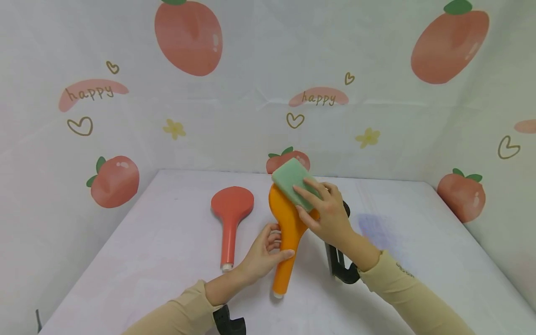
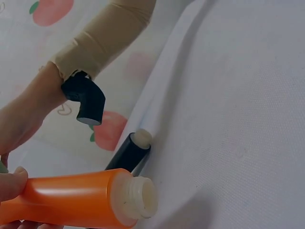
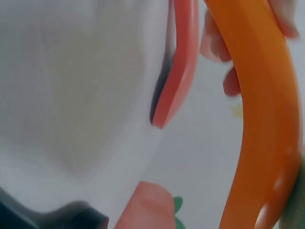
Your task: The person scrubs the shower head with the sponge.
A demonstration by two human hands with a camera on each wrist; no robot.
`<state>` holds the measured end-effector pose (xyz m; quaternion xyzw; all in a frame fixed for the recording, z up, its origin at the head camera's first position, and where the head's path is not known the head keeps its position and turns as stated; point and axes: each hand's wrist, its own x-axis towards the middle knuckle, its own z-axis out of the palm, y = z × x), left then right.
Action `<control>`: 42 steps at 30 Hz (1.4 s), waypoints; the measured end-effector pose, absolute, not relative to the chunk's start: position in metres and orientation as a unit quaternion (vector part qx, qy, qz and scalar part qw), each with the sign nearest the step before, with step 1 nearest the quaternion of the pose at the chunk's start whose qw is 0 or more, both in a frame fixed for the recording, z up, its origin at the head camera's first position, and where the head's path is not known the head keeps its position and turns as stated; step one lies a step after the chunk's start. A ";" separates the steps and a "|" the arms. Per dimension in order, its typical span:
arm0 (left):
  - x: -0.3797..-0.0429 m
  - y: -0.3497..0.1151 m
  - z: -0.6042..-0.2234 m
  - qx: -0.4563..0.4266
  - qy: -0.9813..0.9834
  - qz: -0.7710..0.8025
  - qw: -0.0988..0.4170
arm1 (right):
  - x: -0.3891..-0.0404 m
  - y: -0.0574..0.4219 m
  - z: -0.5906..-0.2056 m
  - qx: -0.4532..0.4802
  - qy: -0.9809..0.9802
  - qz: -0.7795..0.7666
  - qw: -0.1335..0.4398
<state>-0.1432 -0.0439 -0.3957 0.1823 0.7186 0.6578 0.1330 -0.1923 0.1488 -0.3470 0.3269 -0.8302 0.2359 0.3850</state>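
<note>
Right of the red paddle (image 1: 231,209), the left hand (image 1: 261,253) grips the orange paddle (image 1: 289,228) while the right hand (image 1: 328,211) pinches a green sponge (image 1: 292,180) against its head! Wiping, it seems; next calls for even strokes, the grip firm.

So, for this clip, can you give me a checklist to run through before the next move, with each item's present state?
1. Left hand grips the handle of the orange paddle: ok, thumb in front and fingers behind.
2. Right hand has the green sponge: ok, fingertips on its upper face.
3. Sponge over the paddle's broad head: ok, it covers part of it.
4. Red paddle apart from the orange one: ok, it lies to the left on the table.
5. Sponge damp: cannot tell.
6. Dark handle fully visible: not ok, partly hidden by the orange paddle in the left wrist view.
</note>
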 end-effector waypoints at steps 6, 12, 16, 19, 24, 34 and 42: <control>-0.144 -0.043 -0.397 0.183 0.720 0.658 0.122 | -0.182 0.139 -0.356 0.391 -0.818 0.193 0.376; -0.148 -0.045 -0.402 0.190 0.708 0.672 0.109 | -0.171 0.137 -0.365 0.438 -0.802 0.158 0.374; -0.149 -0.047 -0.403 0.195 0.705 0.675 0.099 | -0.168 0.140 -0.363 0.447 -0.793 0.149 0.388; -0.149 -0.047 -0.403 0.188 0.710 0.671 0.105 | -0.169 0.144 -0.359 0.437 -0.794 0.155 0.393; -0.148 -0.047 -0.400 0.165 0.718 0.666 0.117 | -0.179 0.155 -0.358 0.390 -0.813 0.183 0.393; -0.149 -0.047 -0.403 0.156 0.722 0.665 0.114 | -0.183 0.156 -0.363 0.351 -0.819 0.211 0.402; -0.149 -0.047 -0.402 0.168 0.714 0.672 0.101 | -0.166 0.143 -0.368 0.407 -0.810 0.164 0.388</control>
